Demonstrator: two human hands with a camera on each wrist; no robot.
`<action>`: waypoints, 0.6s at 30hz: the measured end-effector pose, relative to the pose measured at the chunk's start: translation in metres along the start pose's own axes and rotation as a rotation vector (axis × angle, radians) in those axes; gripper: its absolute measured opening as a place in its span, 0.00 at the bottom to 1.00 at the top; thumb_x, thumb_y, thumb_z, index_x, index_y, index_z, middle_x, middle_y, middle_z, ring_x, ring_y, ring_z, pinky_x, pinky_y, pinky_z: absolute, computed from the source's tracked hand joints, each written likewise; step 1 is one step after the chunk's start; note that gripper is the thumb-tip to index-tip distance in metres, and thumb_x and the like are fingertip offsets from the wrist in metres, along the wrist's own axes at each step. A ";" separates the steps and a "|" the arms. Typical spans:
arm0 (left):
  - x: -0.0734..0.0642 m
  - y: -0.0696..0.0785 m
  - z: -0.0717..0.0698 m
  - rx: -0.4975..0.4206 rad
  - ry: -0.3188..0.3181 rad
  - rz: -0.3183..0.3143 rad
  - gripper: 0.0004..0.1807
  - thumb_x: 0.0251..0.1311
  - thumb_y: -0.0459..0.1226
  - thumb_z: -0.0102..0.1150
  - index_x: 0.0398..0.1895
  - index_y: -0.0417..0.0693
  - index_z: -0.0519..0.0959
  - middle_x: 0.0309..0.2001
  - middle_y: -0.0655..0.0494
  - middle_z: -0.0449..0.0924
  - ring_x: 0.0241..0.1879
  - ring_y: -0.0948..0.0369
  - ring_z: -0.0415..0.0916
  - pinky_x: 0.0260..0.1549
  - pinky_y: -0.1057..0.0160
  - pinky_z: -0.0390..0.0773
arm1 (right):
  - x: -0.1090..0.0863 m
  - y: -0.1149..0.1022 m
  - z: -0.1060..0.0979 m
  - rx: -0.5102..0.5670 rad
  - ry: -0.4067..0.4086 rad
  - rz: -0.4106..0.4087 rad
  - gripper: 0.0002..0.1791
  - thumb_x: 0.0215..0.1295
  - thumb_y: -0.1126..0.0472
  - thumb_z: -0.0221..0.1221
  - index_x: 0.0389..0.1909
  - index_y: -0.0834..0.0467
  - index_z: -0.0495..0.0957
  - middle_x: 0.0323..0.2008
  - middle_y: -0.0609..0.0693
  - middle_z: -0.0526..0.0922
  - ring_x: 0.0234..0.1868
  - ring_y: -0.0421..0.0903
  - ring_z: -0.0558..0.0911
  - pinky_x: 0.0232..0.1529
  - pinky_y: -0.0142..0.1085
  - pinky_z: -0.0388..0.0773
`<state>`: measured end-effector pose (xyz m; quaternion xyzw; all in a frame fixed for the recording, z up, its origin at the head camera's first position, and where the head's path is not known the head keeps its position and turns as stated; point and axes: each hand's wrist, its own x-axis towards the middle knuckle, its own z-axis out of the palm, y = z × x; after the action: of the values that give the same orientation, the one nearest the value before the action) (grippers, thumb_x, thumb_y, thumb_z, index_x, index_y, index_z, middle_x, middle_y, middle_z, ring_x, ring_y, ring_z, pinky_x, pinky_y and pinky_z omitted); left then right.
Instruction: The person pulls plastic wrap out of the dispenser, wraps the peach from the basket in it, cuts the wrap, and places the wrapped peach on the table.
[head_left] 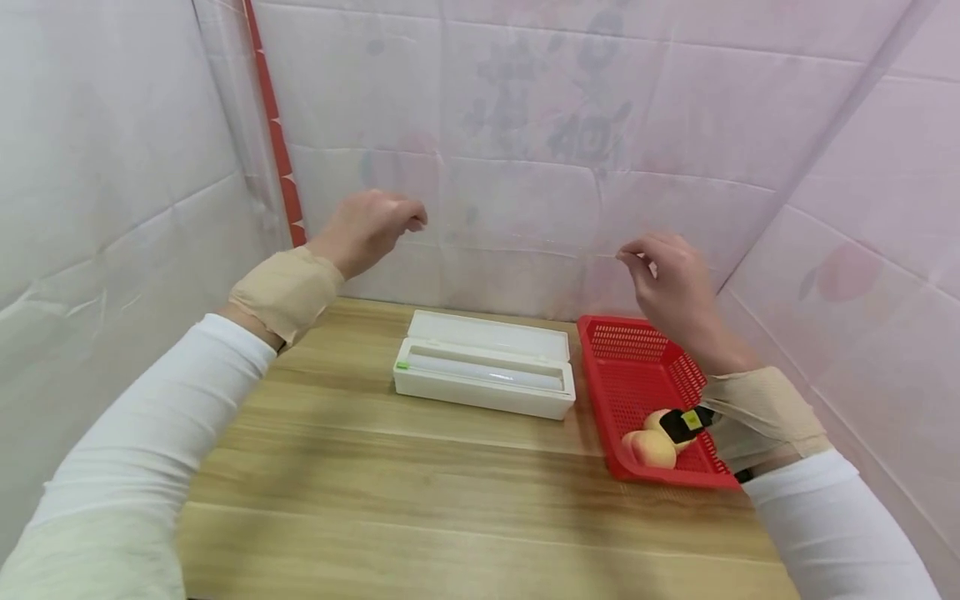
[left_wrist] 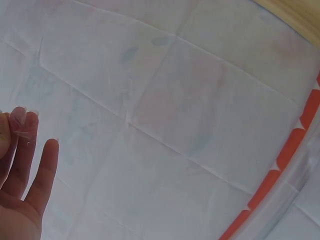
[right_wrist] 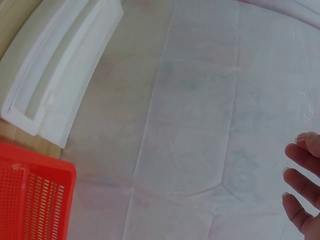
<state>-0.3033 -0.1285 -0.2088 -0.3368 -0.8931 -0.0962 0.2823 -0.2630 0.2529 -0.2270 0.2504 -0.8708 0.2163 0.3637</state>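
Both hands are raised in front of the wall, well above the table. My left hand [head_left: 373, 227] pinches a piece of clear cling film [left_wrist: 22, 130] between thumb and fingertips, its other fingers spread. Across from it, my right hand [head_left: 667, 271] pinches the film too, thumb against forefinger; faint glints of it show beside those fingertips in the right wrist view. Most of the sheet is too transparent to make out. Below and between the hands lies a long white dispenser box [head_left: 480, 398], its lid [head_left: 491, 333] tipped back and a film roll [head_left: 483, 372] inside.
A red plastic basket [head_left: 596, 400] stands right of the box, beneath the right forearm, with peaches [head_left: 652, 450] at its near end. The wooden table [head_left: 420, 492] reaches back to walls covered in white patterned sheeting [head_left: 517, 208]. A red strip [head_left: 273, 125] runs up the left corner.
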 end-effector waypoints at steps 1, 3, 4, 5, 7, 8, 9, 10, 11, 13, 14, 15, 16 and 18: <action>-0.001 0.000 -0.001 -0.008 0.009 0.008 0.05 0.62 0.29 0.63 0.40 0.43 0.83 0.39 0.49 0.88 0.39 0.52 0.85 0.46 0.52 0.83 | -0.001 0.000 -0.002 0.000 -0.005 0.001 0.06 0.66 0.73 0.58 0.35 0.68 0.83 0.32 0.62 0.85 0.34 0.51 0.74 0.37 0.37 0.63; -0.003 -0.001 -0.003 -0.024 0.027 0.026 0.04 0.62 0.31 0.63 0.39 0.44 0.83 0.37 0.50 0.88 0.37 0.53 0.84 0.44 0.53 0.83 | -0.004 -0.001 -0.005 -0.010 -0.009 -0.010 0.06 0.66 0.72 0.58 0.36 0.68 0.84 0.31 0.61 0.85 0.33 0.49 0.74 0.36 0.36 0.63; -0.005 -0.001 -0.003 -0.035 0.037 0.038 0.03 0.62 0.31 0.64 0.38 0.45 0.83 0.36 0.51 0.88 0.36 0.54 0.84 0.43 0.53 0.83 | -0.005 -0.001 -0.007 -0.011 -0.011 -0.016 0.05 0.66 0.72 0.59 0.36 0.68 0.84 0.31 0.61 0.86 0.33 0.49 0.74 0.36 0.35 0.64; -0.006 -0.002 -0.003 -0.047 0.045 0.056 0.03 0.62 0.32 0.64 0.38 0.44 0.83 0.36 0.51 0.88 0.36 0.54 0.84 0.42 0.53 0.83 | -0.007 -0.002 -0.008 -0.012 -0.014 -0.023 0.05 0.65 0.72 0.59 0.35 0.68 0.84 0.31 0.61 0.86 0.34 0.49 0.74 0.37 0.33 0.65; -0.009 -0.002 -0.004 -0.080 0.059 0.090 0.03 0.62 0.32 0.64 0.37 0.44 0.83 0.35 0.51 0.88 0.34 0.55 0.83 0.41 0.54 0.83 | -0.011 -0.003 -0.012 -0.007 -0.020 -0.034 0.05 0.64 0.72 0.60 0.35 0.68 0.84 0.31 0.60 0.86 0.34 0.47 0.75 0.37 0.30 0.68; -0.011 -0.002 -0.004 -0.099 0.064 0.105 0.03 0.62 0.32 0.64 0.37 0.44 0.83 0.34 0.52 0.87 0.34 0.56 0.83 0.40 0.55 0.83 | -0.013 -0.004 -0.014 -0.004 -0.025 -0.039 0.04 0.64 0.73 0.61 0.35 0.67 0.84 0.31 0.59 0.86 0.34 0.45 0.75 0.37 0.28 0.69; -0.012 -0.001 -0.005 -0.120 0.068 0.120 0.02 0.62 0.32 0.64 0.37 0.43 0.83 0.33 0.52 0.87 0.33 0.57 0.82 0.39 0.55 0.82 | -0.016 -0.005 -0.016 0.003 -0.033 -0.041 0.04 0.63 0.73 0.61 0.36 0.67 0.84 0.31 0.58 0.86 0.35 0.43 0.75 0.37 0.25 0.69; -0.014 -0.001 -0.006 -0.142 0.068 0.135 0.02 0.62 0.32 0.64 0.36 0.43 0.83 0.33 0.52 0.86 0.32 0.58 0.81 0.38 0.56 0.82 | -0.019 -0.006 -0.019 0.014 -0.040 -0.044 0.05 0.63 0.73 0.61 0.36 0.66 0.84 0.31 0.57 0.86 0.35 0.41 0.75 0.38 0.23 0.70; -0.016 0.000 -0.006 -0.159 0.069 0.151 0.01 0.63 0.32 0.63 0.36 0.42 0.83 0.32 0.52 0.86 0.31 0.58 0.81 0.37 0.57 0.82 | -0.021 -0.007 -0.021 0.022 -0.047 -0.046 0.05 0.63 0.73 0.61 0.37 0.65 0.84 0.31 0.56 0.86 0.35 0.38 0.75 0.38 0.21 0.70; -0.019 0.002 -0.008 -0.192 0.068 0.179 0.02 0.63 0.32 0.64 0.35 0.42 0.82 0.31 0.53 0.85 0.31 0.60 0.80 0.35 0.59 0.82 | -0.027 -0.009 -0.026 0.044 -0.065 -0.046 0.05 0.63 0.72 0.61 0.38 0.64 0.84 0.31 0.54 0.85 0.34 0.34 0.74 0.38 0.19 0.70; -0.021 0.004 -0.008 -0.211 0.067 0.192 0.01 0.62 0.32 0.64 0.34 0.42 0.82 0.31 0.53 0.85 0.30 0.61 0.80 0.35 0.59 0.82 | -0.030 -0.010 -0.028 0.054 -0.076 -0.041 0.05 0.63 0.72 0.61 0.38 0.63 0.84 0.31 0.54 0.85 0.34 0.32 0.73 0.37 0.19 0.69; -0.023 0.006 -0.007 -0.227 0.065 0.202 0.01 0.62 0.31 0.64 0.34 0.42 0.82 0.30 0.53 0.85 0.30 0.61 0.80 0.34 0.60 0.82 | -0.033 -0.011 -0.030 0.062 -0.086 -0.034 0.05 0.64 0.72 0.61 0.38 0.63 0.84 0.31 0.53 0.84 0.34 0.31 0.72 0.37 0.19 0.69; -0.026 0.007 -0.007 -0.248 0.064 0.212 0.00 0.61 0.30 0.64 0.34 0.42 0.82 0.30 0.54 0.84 0.31 0.62 0.80 0.35 0.60 0.83 | -0.037 -0.012 -0.031 0.069 -0.097 -0.022 0.05 0.64 0.71 0.61 0.39 0.62 0.84 0.31 0.52 0.84 0.33 0.30 0.73 0.36 0.18 0.69; -0.031 0.011 -0.006 -0.288 0.061 0.220 0.02 0.60 0.29 0.65 0.34 0.42 0.82 0.30 0.54 0.84 0.31 0.63 0.80 0.35 0.61 0.83 | -0.043 -0.014 -0.034 0.077 -0.124 0.008 0.05 0.66 0.69 0.60 0.39 0.60 0.83 0.32 0.49 0.85 0.33 0.30 0.73 0.37 0.17 0.69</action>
<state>-0.2738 -0.1395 -0.2215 -0.4664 -0.8188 -0.2016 0.2672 -0.2105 0.2734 -0.2343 0.2736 -0.8836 0.2352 0.2984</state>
